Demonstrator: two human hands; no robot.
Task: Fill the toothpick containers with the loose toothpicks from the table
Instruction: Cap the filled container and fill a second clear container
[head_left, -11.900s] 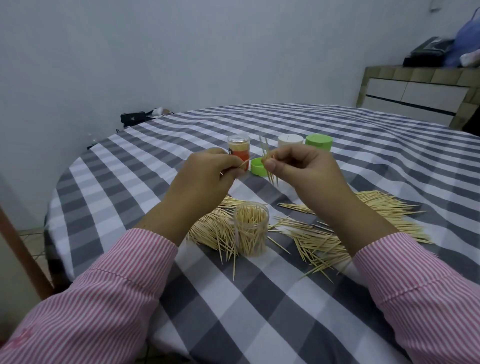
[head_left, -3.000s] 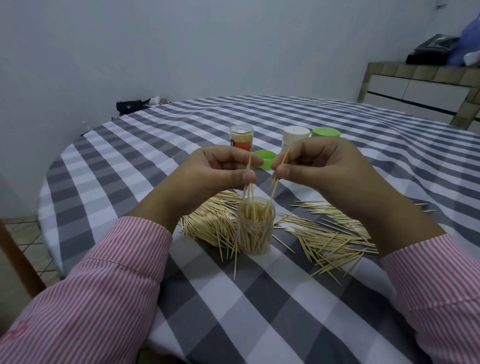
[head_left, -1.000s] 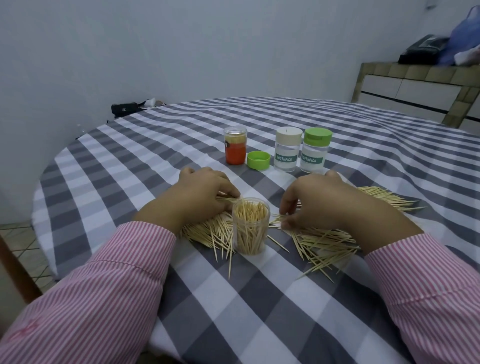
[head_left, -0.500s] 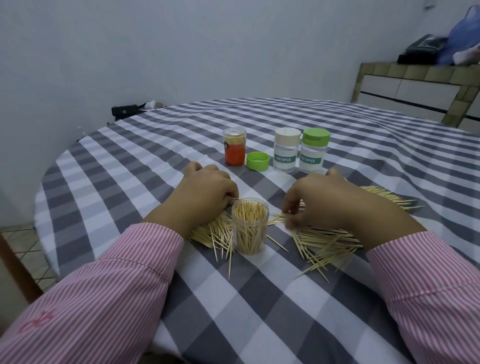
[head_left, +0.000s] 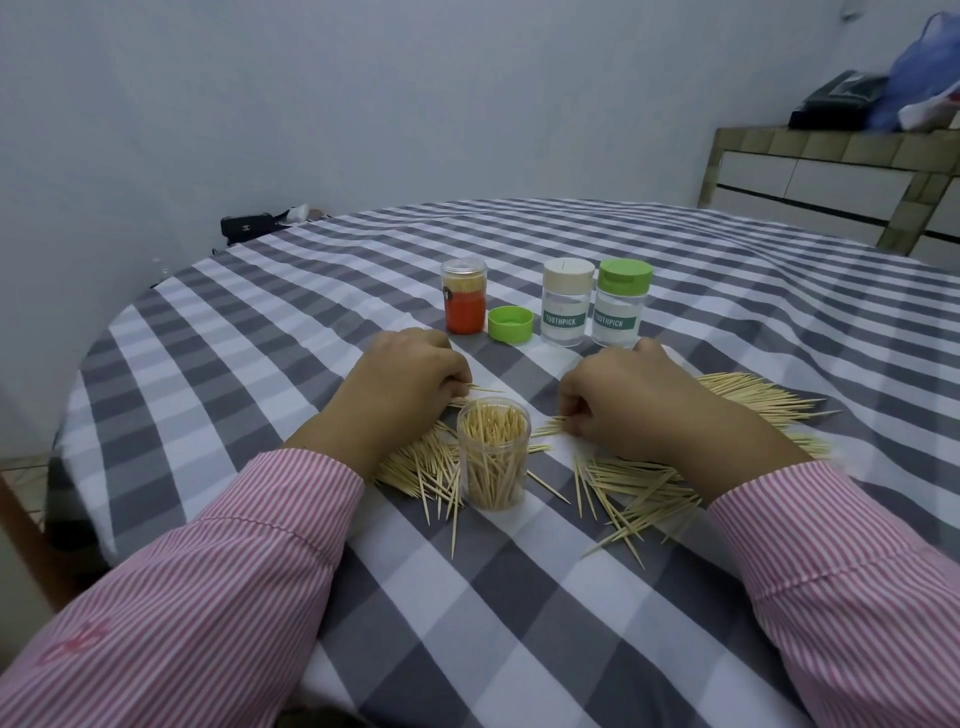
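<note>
The open container (head_left: 493, 454) stands upright on the checked tablecloth (head_left: 270, 332), near the tabletop's near edge, between the two hands. It has no lid and is packed with upright toothpicks that reach close to its rim.

The left hand (head_left: 405, 382) rests knuckles-up on the cloth just left of and behind the open container. Its fingers are curled and pinch a few toothpicks, whose tips stick out to the right of the fingertips. The left pile of toothpicks (head_left: 421, 470) lies under and in front of this hand, touching the base of the open container.

The right hand (head_left: 634, 400) rests knuckles-up just right of the container. Its fingers are curled down onto the right pile of toothpicks (head_left: 639, 493) and pinch a small bunch at the pile's left end. This pile spreads out under the wrist and on toward the right edge of the tabletop.

Behind the hands, toward the middle of the tabletop, four things stand in a row from left to right:
- an orange jar (head_left: 464, 304) with a clear cap, toothpicks visible inside;
- a loose green lid (head_left: 510, 323), lying open side up, just beside the jar;
- a cream-capped container (head_left: 567, 301) labelled TOOTHPICK;
- a green-capped container (head_left: 622, 302) with the same label, touching or almost touching the cream-capped one.

Both sleeves (head_left: 218, 587) are pink-and-white striped.
</note>
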